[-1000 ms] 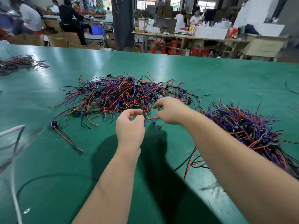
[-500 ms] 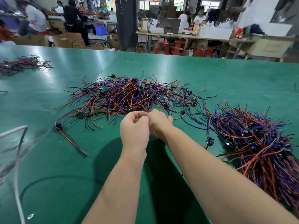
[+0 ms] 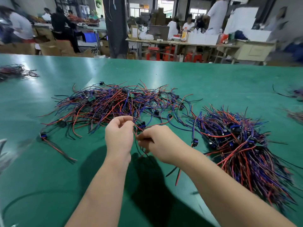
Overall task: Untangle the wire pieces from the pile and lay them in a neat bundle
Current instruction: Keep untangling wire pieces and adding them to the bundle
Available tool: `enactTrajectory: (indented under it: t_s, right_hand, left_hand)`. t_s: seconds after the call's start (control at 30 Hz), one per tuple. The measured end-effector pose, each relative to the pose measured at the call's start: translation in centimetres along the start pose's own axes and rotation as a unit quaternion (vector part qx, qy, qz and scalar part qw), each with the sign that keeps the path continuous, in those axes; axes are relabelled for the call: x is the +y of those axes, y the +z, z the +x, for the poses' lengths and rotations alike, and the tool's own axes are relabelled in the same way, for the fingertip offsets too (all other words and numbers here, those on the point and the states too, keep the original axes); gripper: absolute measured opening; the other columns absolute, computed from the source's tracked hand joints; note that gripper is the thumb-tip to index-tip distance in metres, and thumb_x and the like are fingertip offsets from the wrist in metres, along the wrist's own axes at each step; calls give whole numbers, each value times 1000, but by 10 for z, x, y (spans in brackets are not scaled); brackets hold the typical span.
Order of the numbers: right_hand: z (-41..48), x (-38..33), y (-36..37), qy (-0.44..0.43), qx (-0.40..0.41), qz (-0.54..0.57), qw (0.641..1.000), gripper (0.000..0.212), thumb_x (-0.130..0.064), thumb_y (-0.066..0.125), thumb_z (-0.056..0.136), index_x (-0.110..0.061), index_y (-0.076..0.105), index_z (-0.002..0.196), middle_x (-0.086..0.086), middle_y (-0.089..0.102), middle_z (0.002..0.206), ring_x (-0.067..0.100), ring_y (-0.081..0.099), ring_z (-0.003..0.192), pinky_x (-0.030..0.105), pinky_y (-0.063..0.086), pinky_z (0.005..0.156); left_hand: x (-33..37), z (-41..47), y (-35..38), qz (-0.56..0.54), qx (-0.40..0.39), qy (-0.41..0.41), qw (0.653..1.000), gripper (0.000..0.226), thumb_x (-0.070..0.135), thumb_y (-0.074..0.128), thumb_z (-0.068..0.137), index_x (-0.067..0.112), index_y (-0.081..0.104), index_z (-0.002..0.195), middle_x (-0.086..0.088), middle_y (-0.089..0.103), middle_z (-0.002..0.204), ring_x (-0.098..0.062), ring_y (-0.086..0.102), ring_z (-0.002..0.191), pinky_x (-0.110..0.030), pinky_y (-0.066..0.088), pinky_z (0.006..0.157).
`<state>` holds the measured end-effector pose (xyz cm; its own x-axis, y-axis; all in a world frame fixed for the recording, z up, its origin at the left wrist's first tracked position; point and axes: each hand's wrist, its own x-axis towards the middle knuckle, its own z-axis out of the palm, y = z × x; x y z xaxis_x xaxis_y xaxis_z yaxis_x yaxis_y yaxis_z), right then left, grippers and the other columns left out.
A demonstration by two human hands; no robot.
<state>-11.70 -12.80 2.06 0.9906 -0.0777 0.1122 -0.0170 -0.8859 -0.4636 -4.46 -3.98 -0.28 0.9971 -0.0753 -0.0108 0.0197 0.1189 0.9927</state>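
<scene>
A tangled pile (image 3: 114, 104) of red, blue and black wire pieces with small black connectors lies spread on the green table (image 3: 213, 82). To its right sits the aligned bundle (image 3: 242, 145) of the same wires. At the pile's near edge, my left hand (image 3: 118, 136) pinches wires between thumb and fingertips. My right hand (image 3: 157, 143), just right of it, pinches a wire piece (image 3: 141, 126) whose connector sits between the two hands; its loose ends hang below my right hand.
A single wire piece (image 3: 54, 145) lies apart at the near left. Another wire heap (image 3: 14, 72) sits at the far left, more wires (image 3: 295, 94) at the right edge. A loose red and black wire (image 3: 176, 174) lies under my right forearm. People work at benches behind.
Both hands have drawn back a little from the pile toward me, and a wire piece with its connector now stretches between them. Its ends hang under my right hand.
</scene>
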Motion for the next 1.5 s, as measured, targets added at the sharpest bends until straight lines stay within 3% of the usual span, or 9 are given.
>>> enactTrajectory:
  t_s: [0.2, 0.4, 0.6, 0.8, 0.97, 1.13, 1.27, 1.37, 1.5]
  right_hand:
    - [-23, 20, -9, 57, 179, 148, 971, 12, -10, 69, 83, -18, 73, 90, -1, 72, 69, 8, 69, 65, 21, 51, 70]
    - [-47, 34, -30, 45, 412, 402, 817, 17, 0, 66, 85, -17, 70, 86, 2, 74, 74, 17, 72, 69, 24, 55, 68]
    - [-58, 34, -38, 28, 388, 651, 652, 13, -11, 62, 74, -14, 75, 77, 7, 73, 75, 17, 71, 68, 20, 54, 64]
    - [-60, 35, -40, 50, 318, 715, 620, 21, -15, 57, 75, -22, 77, 72, 0, 73, 71, 6, 69, 63, 17, 53, 59]
    - [-69, 33, -36, 19, 166, 709, 685, 10, -20, 71, 65, -20, 77, 73, 4, 70, 64, 7, 66, 54, 18, 53, 55]
    - [-74, 28, -23, -3, -83, 572, 816, 14, -10, 80, 71, -13, 75, 84, 12, 72, 73, 21, 70, 63, 26, 55, 64]
    - [-74, 23, -22, 64, -140, 524, 838, 13, -3, 68, 81, -11, 72, 91, 19, 73, 90, 26, 71, 79, 28, 56, 65]
    - [-78, 21, -30, 104, -134, 466, 868, 19, 6, 54, 91, -6, 69, 95, 17, 71, 97, 28, 71, 86, 36, 60, 64]
    - [-83, 10, -50, 88, -132, 452, 878, 15, 1, 57, 91, -6, 70, 96, 14, 70, 98, 27, 71, 89, 36, 59, 59]
  left_hand:
    - [0, -2, 4, -10, -37, -3, 999, 22, -5, 49, 85, 15, 58, 82, 0, 66, 82, -7, 54, 59, -16, 43, 55]
    - [3, -4, 5, -10, -52, 2, 999, 20, -3, 50, 87, 16, 58, 82, -2, 69, 81, -4, 57, 53, -19, 46, 56]
    - [3, -9, 7, -7, -118, -48, 992, 13, 7, 53, 90, 13, 63, 83, -1, 71, 74, -6, 59, 50, -18, 48, 50]
    - [10, -24, 14, -158, -296, -171, 926, 32, 36, 49, 94, 10, 60, 109, -8, 74, 96, -17, 71, 77, -23, 56, 64]
    - [16, -26, 12, -253, -337, -232, 877, 42, 37, 44, 95, 5, 53, 121, -10, 72, 107, -17, 71, 88, -28, 57, 77]
    - [19, -26, 14, -285, -310, -195, 886, 26, 34, 57, 76, 14, 62, 93, 0, 74, 84, -8, 70, 71, -20, 55, 67]
    - [19, -27, 15, -279, -281, -122, 910, 20, 29, 59, 77, 21, 64, 95, 7, 70, 79, -5, 66, 67, -19, 53, 60]
    - [17, -29, 16, -190, -233, -30, 953, 12, 23, 60, 84, 24, 65, 95, 20, 68, 82, 6, 58, 74, -18, 47, 71]
    - [21, -29, 14, -206, -244, 12, 947, 15, 22, 58, 81, 19, 66, 94, 12, 73, 86, 1, 64, 83, -17, 44, 79]
